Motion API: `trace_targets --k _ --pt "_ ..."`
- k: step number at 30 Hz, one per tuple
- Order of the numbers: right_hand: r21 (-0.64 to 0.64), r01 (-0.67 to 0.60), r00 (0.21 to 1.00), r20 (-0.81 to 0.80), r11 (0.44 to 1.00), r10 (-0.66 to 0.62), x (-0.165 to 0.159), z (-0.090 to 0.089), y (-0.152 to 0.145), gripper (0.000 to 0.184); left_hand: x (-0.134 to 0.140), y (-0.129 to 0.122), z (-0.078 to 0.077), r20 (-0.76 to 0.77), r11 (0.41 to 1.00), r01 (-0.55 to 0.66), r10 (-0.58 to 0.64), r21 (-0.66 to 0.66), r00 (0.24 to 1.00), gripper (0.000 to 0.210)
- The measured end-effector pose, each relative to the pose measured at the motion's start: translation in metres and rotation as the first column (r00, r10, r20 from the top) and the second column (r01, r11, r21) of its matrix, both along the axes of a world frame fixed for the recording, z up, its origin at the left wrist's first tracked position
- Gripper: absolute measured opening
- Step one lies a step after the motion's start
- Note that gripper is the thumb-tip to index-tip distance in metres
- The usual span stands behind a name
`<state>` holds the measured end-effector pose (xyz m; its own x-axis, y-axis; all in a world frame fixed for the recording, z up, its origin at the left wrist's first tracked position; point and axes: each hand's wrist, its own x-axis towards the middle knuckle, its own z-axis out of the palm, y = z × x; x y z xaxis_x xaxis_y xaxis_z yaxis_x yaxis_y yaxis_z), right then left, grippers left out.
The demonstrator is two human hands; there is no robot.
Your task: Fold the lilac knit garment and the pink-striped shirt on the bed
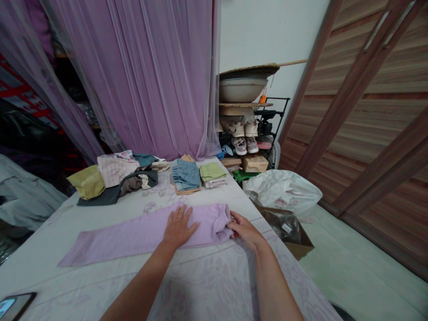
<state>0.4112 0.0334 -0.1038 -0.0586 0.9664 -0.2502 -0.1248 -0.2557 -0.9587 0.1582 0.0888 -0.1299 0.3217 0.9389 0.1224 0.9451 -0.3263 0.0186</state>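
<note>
A pair of lilac ribbed pants (133, 234) lies lengthwise across the bed, narrow leg end to the left and bunched waist end to the right. My left hand (180, 227) rests flat on the upper part of the fabric, fingers spread. At the right end, my right hand (242, 227) pinches the edge of the waist between thumb and fingers; some fingertips are hidden by the cloth. Just beyond the pants sit a folded stack with blue denim (186, 175) on top and a smaller stack topped by a green folded garment (212, 171).
A loose heap of clothes (117, 171) covers the bed's far left. A phone (15, 306) lies at the near left corner. Past the right bed edge stand a white plastic bag (284, 189), an open cardboard box (301, 240) and a shoe rack (279, 116). A purple curtain (150, 80) hangs behind.
</note>
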Motion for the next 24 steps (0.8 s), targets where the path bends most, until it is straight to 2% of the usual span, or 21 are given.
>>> trace_targets --k 3,7,10,14,18,21,24 --pt "0.023 0.012 0.996 0.091 1.0 -0.014 -0.004 -0.004 0.004 0.052 -0.001 0.0 -0.002 0.022 1.0 0.01 -0.01 0.019 1.0 0.067" --pt "-0.004 0.248 0.951 0.192 0.969 -0.243 -0.01 -0.014 0.013 0.04 -0.002 0.0 -0.003 0.038 1.0 0.011 -0.012 0.015 0.999 0.067" --pt "0.059 0.367 0.912 0.172 0.928 -0.372 -0.009 -0.024 0.02 0.036 -0.002 0.0 -0.002 0.045 1.0 0.015 -0.014 -0.006 0.999 0.067" --pt "0.149 0.407 0.88 0.202 0.901 -0.431 0.001 -0.033 0.023 0.041 -0.003 0.001 0.002 0.038 0.999 0.025 -0.024 -0.031 0.999 0.066" --pt "0.162 0.424 0.84 0.298 0.891 -0.454 0.009 -0.036 0.022 0.046 -0.004 0.0 0.007 0.03 0.998 0.023 -0.021 -0.054 0.999 0.066" --pt "0.155 0.417 0.841 0.308 0.896 -0.445 0.01 -0.038 0.023 0.042 0.001 -0.007 0.01 0.048 0.998 -0.003 0.006 -0.062 0.999 0.062" --pt "0.134 0.395 0.86 0.293 0.909 -0.417 0.011 -0.042 0.026 0.038 0.02 -0.023 0.014 0.143 0.994 0.091 -0.082 -0.06 0.986 0.06"
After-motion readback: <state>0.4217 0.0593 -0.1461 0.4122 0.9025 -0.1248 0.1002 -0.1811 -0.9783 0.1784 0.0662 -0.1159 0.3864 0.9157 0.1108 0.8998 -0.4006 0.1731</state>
